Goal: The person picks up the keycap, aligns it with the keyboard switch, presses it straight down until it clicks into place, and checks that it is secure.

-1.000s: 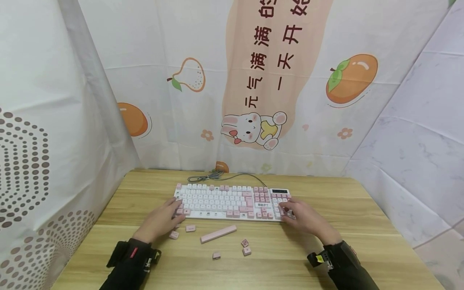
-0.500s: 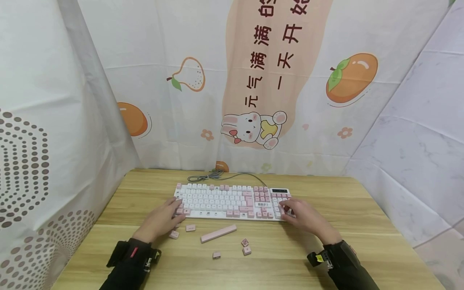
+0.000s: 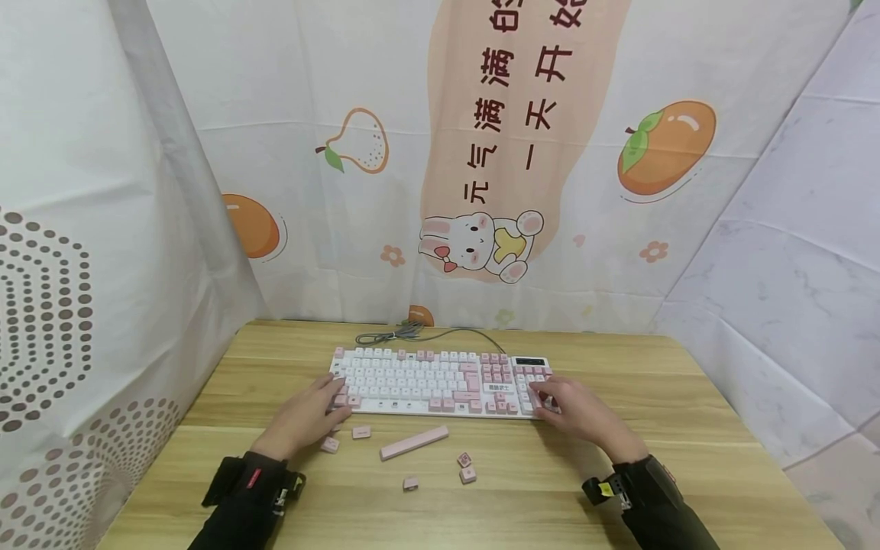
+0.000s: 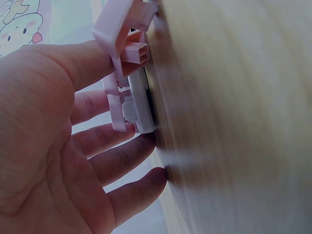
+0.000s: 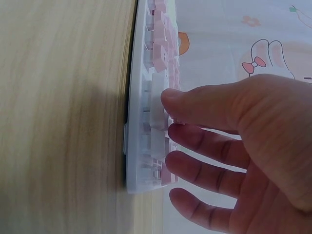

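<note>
A white-and-pink keyboard (image 3: 406, 386) lies flat on the wooden table, its bottom-row middle bare of keycaps. My left hand (image 3: 302, 416) rests at its left end, fingers relaxed and spread against the edge in the left wrist view. Loose pink keycaps (image 4: 113, 27) with their stems showing stand close to that thumb. At the right end, my right hand (image 3: 577, 409) touches the number pad with thumb and loosely bent fingers. In front of the keyboard lie a long pink spacebar (image 3: 415, 444) and several small pink keycaps, one (image 3: 361, 432) near the left thumb.
A grey cable (image 3: 385, 338) lies coiled behind the keyboard, near the table's back edge. A printed white curtain (image 3: 330, 229) hangs behind the table. Two small keycaps (image 3: 468, 475) sit right of the spacebar, and another keycap (image 3: 410, 484) lies nearer the front.
</note>
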`<state>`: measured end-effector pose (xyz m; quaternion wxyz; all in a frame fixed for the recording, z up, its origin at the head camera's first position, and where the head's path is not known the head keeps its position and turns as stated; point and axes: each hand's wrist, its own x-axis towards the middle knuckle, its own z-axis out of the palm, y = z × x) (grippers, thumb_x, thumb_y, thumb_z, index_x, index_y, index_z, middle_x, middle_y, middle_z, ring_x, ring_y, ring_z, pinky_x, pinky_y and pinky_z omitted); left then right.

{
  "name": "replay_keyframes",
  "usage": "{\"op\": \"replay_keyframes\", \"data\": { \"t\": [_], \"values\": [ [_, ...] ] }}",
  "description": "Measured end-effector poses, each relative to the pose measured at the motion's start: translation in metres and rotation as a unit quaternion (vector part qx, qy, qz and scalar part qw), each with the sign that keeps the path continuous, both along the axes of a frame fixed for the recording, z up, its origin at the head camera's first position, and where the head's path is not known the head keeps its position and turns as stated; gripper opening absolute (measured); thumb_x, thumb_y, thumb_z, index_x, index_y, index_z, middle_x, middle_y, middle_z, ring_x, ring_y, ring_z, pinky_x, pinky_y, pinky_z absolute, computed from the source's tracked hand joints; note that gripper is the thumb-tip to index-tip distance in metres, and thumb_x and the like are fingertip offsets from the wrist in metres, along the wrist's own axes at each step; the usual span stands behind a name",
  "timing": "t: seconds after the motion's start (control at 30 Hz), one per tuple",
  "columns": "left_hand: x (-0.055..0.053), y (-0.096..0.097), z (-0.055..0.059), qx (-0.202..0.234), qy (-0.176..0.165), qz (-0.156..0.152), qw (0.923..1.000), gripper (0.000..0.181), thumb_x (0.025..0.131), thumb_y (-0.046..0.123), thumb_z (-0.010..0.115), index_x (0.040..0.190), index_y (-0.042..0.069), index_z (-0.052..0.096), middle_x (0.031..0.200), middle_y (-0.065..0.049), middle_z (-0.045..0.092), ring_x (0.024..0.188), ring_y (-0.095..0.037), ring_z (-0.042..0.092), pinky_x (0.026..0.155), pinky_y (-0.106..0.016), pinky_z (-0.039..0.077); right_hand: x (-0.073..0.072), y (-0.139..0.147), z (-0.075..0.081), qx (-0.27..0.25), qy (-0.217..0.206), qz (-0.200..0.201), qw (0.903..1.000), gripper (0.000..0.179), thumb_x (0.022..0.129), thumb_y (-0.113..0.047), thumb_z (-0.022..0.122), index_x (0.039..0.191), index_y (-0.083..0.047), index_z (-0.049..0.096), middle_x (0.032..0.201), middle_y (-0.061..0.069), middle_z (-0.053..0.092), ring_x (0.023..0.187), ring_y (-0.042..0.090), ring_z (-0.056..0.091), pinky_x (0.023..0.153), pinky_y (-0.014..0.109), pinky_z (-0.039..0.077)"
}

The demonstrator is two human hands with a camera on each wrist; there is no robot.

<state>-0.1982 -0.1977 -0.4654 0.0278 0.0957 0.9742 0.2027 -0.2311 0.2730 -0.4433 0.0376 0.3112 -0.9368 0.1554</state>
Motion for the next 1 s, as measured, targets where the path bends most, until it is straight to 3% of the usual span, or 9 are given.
{"op": "replay_keyframes", "data": {
  "t": [0.33, 0.47, 0.63, 0.87, 1.0],
  "values": [
    [-0.0005, -0.0005, -0.0003, 0.003, 0.003, -0.004, 1.0000, 0.061, 0.100, 0.032, 0.066, 0.148, 0.000, 0.049, 0.152, -0.030, 0.041, 0.139, -0.047, 0.041, 0.111, -0.063, 0.036, 0.0000, -0.0012, -0.0003, 0.004, -0.011, -0.024, 0.9996, 0.038, 0.087, -0.009, 0.079, 0.121, 0.006, 0.069, 0.094, 0.003, 0.069, 0.081, 0.013, 0.062, 0.069, 0.032, 0.054],
    [-0.0014, -0.0009, -0.0022, 0.003, 0.009, -0.008, 0.9999, 0.059, 0.100, 0.033, 0.065, 0.147, 0.000, 0.050, 0.151, -0.030, 0.042, 0.138, -0.047, 0.042, 0.110, -0.063, 0.037, 0.0007, -0.0016, -0.0001, 0.006, -0.008, -0.026, 0.9996, 0.040, 0.087, -0.012, 0.081, 0.120, 0.006, 0.069, 0.106, 0.016, 0.072, 0.095, 0.028, 0.068, 0.083, 0.044, 0.058],
    [-0.0015, -0.0013, -0.0028, 0.002, 0.009, -0.010, 0.9999, 0.060, 0.100, 0.034, 0.065, 0.147, -0.001, 0.050, 0.151, -0.030, 0.042, 0.138, -0.047, 0.042, 0.110, -0.063, 0.037, 0.0010, -0.0016, -0.0012, 0.007, -0.006, -0.029, 0.9995, 0.042, 0.086, -0.015, 0.082, 0.120, 0.006, 0.069, 0.117, 0.025, 0.069, 0.114, 0.045, 0.063, 0.096, 0.056, 0.052],
    [-0.0014, -0.0018, -0.0021, -0.001, 0.014, -0.013, 0.9998, 0.059, 0.100, 0.033, 0.065, 0.145, -0.001, 0.051, 0.150, -0.031, 0.044, 0.137, -0.048, 0.044, 0.109, -0.063, 0.038, 0.0026, 0.0000, -0.0035, 0.010, -0.001, -0.034, 0.9994, 0.054, 0.084, -0.021, 0.084, 0.128, 0.004, 0.066, 0.128, 0.032, 0.061, 0.121, 0.051, 0.057, 0.100, 0.060, 0.047],
    [-0.0005, -0.0018, -0.0016, -0.001, 0.013, -0.014, 0.9998, 0.059, 0.100, 0.033, 0.065, 0.145, -0.001, 0.051, 0.150, -0.031, 0.043, 0.137, -0.048, 0.044, 0.109, -0.063, 0.038, 0.0035, 0.0004, -0.0047, 0.008, 0.011, -0.027, 0.9995, 0.057, 0.082, -0.022, 0.086, 0.129, 0.003, 0.066, 0.126, 0.029, 0.061, 0.114, 0.045, 0.061, 0.096, 0.057, 0.052]
  ]
}}
